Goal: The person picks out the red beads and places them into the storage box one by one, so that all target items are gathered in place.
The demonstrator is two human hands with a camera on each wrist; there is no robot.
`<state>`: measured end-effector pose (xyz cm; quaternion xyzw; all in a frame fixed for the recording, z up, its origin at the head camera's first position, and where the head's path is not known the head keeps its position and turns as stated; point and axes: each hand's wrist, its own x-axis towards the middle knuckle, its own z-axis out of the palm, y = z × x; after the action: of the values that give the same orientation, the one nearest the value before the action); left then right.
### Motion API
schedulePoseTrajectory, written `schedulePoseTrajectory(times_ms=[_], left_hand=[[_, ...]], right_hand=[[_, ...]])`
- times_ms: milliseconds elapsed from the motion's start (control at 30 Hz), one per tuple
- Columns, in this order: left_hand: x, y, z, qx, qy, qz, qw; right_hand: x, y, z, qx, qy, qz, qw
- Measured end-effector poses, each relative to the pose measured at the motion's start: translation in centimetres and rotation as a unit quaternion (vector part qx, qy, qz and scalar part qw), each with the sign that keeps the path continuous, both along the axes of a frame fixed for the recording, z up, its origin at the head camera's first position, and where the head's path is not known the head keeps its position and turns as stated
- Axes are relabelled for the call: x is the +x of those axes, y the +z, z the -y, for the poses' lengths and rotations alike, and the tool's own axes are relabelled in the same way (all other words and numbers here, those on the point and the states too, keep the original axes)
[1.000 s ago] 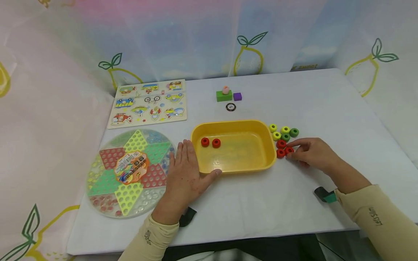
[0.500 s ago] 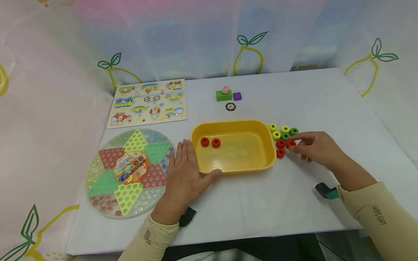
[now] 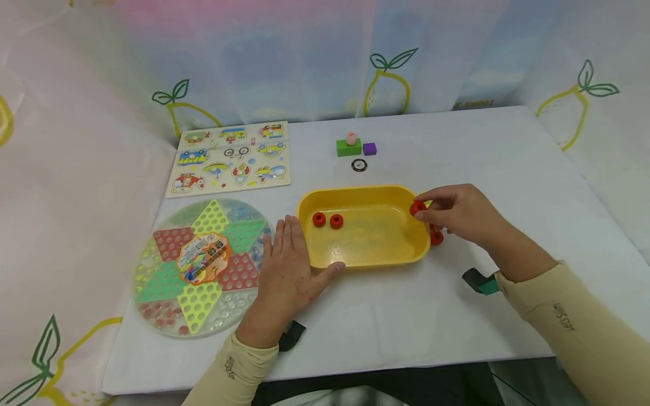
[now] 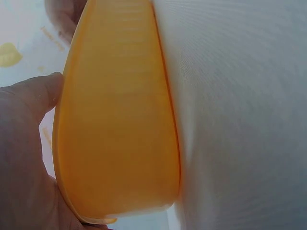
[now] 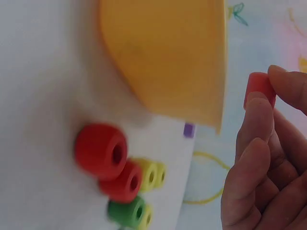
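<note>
My right hand (image 3: 464, 214) pinches a red bead (image 3: 417, 208) between thumb and fingertips, over the right rim of the yellow tub (image 3: 363, 256). In the right wrist view that bead (image 5: 259, 88) is held above the tub's rim. Two other red beads (image 3: 336, 221) sit inside the tub near its left end. My left hand (image 3: 290, 282) lies against the tub's left front corner, fingers straight along its side and thumb on the front rim. Two red beads (image 5: 100, 151) stand on the table right of the tub, with green (image 5: 126, 211) and yellow beads (image 5: 147, 172) beside them.
A round Chinese checkers board (image 3: 203, 268) lies left of the tub. Behind it is a wooden vehicle puzzle (image 3: 228, 160). At the back stand a green block (image 3: 348, 148) with a small pink figure and a purple block (image 3: 369, 149), near a black-and-white disc (image 3: 359, 165).
My right hand has picked up a red bead from the group on the right and carried it left to the tub's rim. The left hand stays in place.
</note>
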<state>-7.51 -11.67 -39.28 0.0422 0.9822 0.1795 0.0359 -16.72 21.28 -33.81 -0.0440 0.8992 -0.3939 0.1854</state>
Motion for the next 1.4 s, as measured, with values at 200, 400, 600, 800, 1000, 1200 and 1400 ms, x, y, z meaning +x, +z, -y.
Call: schedulePoseTrajectory(times_ms=[200,400,600,800,1000,1200,1400], left_hand=[[0.0,0.0,-0.1,0.001,-0.001,0.005,1.0],[-0.1,0.1,-0.1,-0.001,0.002,0.01,0.9999],[-0.2,0.1,-0.1,-0.003,0.002,0.01,0.9999],[-0.2,0.0,-0.1,-0.004,0.001,0.008,1.0],[-0.2,0.0,0.0,-0.001,0.002,0.012,0.9999],[-0.2,0.0,0.0,-0.003,0.0,0.008,1.0],[-0.2,0.0,0.0,-0.004,-0.002,0.005,1.0]], right_hand=[[-1.2,0.0,3.8,0.005,0.037,-0.007,0.9993],[-2.4,-0.8,6.9,0.014,0.08,-0.024,0.9964],[-3.0,-1.6,9.2,0.046,0.108,-0.028,0.9927],[-3.0,-2.5,10.2,0.115,0.114,-0.032,0.9863],[-3.0,-2.9,10.7,0.114,0.109,-0.007,0.9875],[-3.0,-3.2,11.0,0.116,0.11,-0.006,0.9871],[-3.0,-3.6,11.3,0.12,0.109,-0.007,0.9867]])
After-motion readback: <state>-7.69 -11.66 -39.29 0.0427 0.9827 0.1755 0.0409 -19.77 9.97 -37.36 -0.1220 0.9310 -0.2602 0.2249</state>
